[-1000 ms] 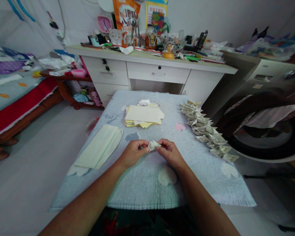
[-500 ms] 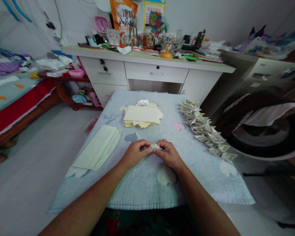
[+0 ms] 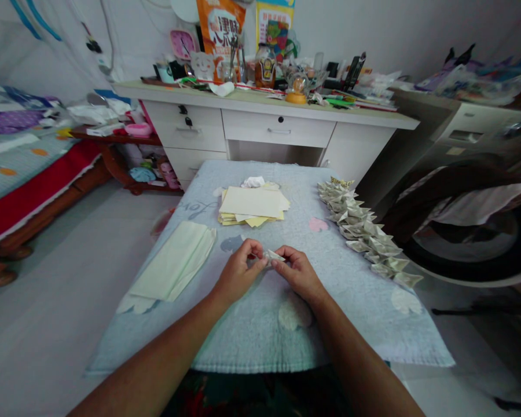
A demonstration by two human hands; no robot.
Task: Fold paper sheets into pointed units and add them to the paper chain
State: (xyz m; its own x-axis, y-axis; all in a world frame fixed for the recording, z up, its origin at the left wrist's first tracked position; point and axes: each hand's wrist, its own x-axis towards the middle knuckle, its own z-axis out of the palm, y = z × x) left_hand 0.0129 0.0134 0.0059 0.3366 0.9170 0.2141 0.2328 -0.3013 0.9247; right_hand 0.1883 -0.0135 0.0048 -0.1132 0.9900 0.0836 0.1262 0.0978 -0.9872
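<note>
Between my two hands, over the middle of the cloth-covered table (image 3: 252,324), is a small pale folded paper piece (image 3: 272,255) with pointed ends. My left hand (image 3: 242,265) pinches its left end between thumb and fingers. The right end is gripped by my right hand (image 3: 299,270), thumb in front and fingers behind. Part of the piece is hidden by the fingertips. To the right, several similar folded paper pieces (image 3: 364,231) stand in a long overlapping row. A stack of cream and yellow paper sheets (image 3: 255,201) lies beyond my hands.
Folded pale green paper or cloth (image 3: 173,260) lies at the table's left. Crumpled white tissue (image 3: 253,182) sits behind the stack. A white cabinet (image 3: 278,128) with a cluttered top stands at the back. An open-doored washing machine (image 3: 469,191) is at right, a bed (image 3: 30,168) at left.
My left hand's fingers have lifted slightly, and more of the folded paper piece shows between my hands. My right hand keeps nearly the same place. The whole view has shifted a little.
</note>
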